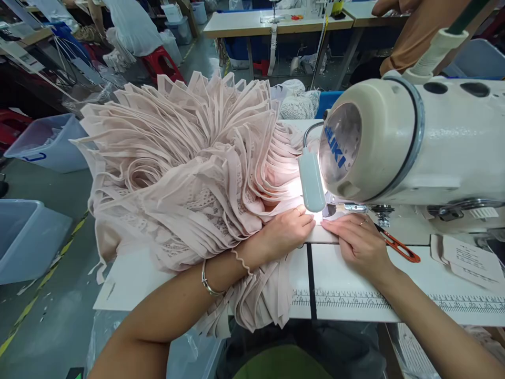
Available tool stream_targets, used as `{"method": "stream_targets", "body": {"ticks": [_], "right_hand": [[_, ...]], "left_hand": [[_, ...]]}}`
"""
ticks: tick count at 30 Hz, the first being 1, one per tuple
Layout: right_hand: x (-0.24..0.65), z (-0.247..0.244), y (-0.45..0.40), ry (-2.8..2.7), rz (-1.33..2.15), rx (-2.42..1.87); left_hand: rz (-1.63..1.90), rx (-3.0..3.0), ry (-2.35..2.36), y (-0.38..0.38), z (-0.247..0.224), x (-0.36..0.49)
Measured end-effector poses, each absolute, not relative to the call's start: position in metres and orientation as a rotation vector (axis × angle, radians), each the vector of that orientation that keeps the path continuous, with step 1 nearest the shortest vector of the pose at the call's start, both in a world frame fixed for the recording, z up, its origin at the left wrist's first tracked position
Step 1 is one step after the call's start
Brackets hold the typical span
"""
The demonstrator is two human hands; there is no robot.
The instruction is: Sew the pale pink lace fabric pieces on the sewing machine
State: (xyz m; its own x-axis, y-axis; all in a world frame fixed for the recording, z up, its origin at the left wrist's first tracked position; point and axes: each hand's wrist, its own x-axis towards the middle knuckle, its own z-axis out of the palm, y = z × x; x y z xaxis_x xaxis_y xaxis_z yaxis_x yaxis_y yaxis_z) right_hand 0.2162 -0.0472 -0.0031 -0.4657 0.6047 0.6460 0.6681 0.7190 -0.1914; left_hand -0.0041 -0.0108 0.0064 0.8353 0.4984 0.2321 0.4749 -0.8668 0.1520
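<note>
A large heap of pale pink fabric pieces (189,173) with lace parts covers the left of the white table and hangs over its front edge. To its right stands a white sewing machine (410,137) with a small lit lamp (311,180). My left hand (290,229) is closed on the fabric's edge just below the lamp, fingertips pressed together. Close beside it, my right hand (361,242) lies near the machine's foot, its fingers pressed together on the edge of the fabric. The cloth right under the fingertips is washed out by the light.
Orange thread snips (398,247) and paper labels (469,258) lie right of my right hand. A ruler strip (347,301) runs along the table's front. Plastic bins (31,239) stand on the floor at left. Other people sit in the background.
</note>
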Motion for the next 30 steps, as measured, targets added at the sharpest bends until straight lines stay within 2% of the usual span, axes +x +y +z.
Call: {"method": "stream_targets", "body": {"ticks": [13, 23, 30], "right_hand": [[0.2185, 0.0, -0.0494, -2.277, -0.072, -0.976], [0.2166, 0.0015, -0.0503, -2.334, -0.184, -0.993], [0.2124, 0.0027, -0.0492, -2.295, -0.252, -1.155]], "left_hand": [[0.396, 3.001, 0.741, -0.0125, 0.0106, -0.0008], [0.374, 2.991, 0.774, -0.013, 0.0058, -0.0003], [0.531, 2.809, 0.906, -0.0126, 0.0084, -0.0032]]}}
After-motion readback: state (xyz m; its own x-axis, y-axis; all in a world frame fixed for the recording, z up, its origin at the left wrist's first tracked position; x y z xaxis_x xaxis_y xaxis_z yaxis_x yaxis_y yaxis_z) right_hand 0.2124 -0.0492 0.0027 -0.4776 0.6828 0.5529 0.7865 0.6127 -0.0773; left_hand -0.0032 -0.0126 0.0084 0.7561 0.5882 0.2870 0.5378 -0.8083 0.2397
